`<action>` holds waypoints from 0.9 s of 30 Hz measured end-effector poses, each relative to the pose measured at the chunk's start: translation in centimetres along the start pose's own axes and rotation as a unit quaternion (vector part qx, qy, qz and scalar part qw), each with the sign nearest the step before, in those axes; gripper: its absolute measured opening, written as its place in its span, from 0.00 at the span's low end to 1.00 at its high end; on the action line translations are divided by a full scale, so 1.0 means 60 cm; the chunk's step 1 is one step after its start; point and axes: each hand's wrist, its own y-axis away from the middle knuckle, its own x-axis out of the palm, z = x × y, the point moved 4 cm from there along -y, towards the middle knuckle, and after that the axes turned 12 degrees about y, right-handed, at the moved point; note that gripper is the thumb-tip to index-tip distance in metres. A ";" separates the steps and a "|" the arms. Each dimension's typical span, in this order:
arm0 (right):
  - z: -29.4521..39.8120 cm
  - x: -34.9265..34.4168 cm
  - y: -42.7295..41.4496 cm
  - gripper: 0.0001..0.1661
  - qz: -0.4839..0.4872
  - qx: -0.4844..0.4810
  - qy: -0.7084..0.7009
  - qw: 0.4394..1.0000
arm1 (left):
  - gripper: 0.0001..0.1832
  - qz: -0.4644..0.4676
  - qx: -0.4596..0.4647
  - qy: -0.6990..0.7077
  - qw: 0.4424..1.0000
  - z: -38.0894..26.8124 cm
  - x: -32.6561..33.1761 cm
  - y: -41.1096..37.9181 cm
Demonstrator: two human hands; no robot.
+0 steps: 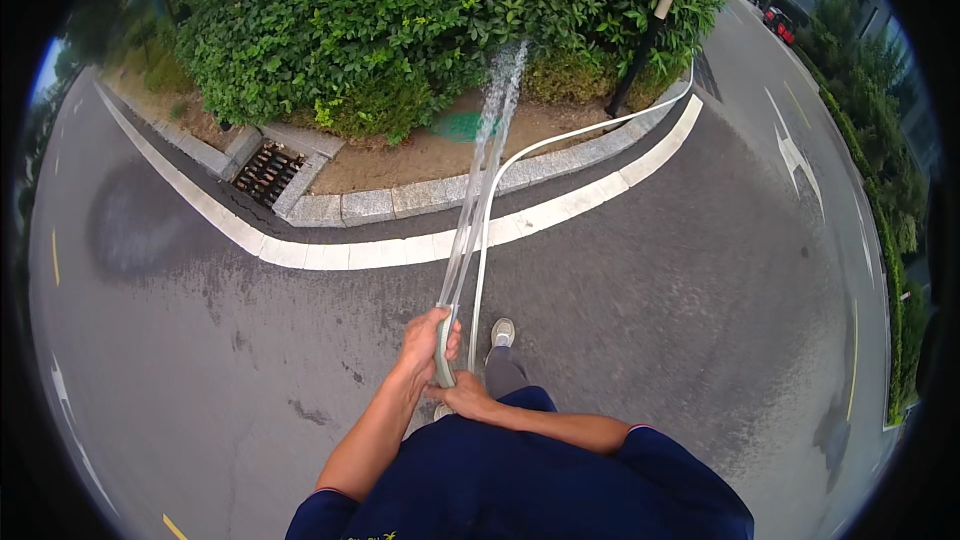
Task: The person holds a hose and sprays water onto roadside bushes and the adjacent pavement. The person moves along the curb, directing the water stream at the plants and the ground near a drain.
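My left hand grips a pale hose near its open end, with the thumb at the mouth. Lower down, my right hand is closed around the same hose, close to my body. Two streams of water leave the end and reach the ground cover below a green hedge. Beyond my hands, the hose's long white run crosses the road, passes over the stone kerb and curves away to the right beside a pole.
A granite kerb and a white edge strip border the planting bed. A storm drain grate lies at the left. A black and pale pole stands at the right. A red vehicle is far off.
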 end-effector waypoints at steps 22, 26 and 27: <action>0.097 -0.462 -0.403 0.22 -0.113 0.108 -0.164 0.974 | 0.16 0.024 -0.091 -0.054 0.994 -0.230 0.313 -0.554; 0.134 -0.501 -0.483 0.23 -0.145 0.147 -0.164 0.965 | 0.17 0.052 -0.125 -0.041 0.990 -0.280 0.313 -0.647; 0.144 -0.509 -0.506 0.23 -0.156 0.155 -0.162 0.962 | 0.17 0.071 -0.136 -0.040 0.987 -0.296 0.316 -0.668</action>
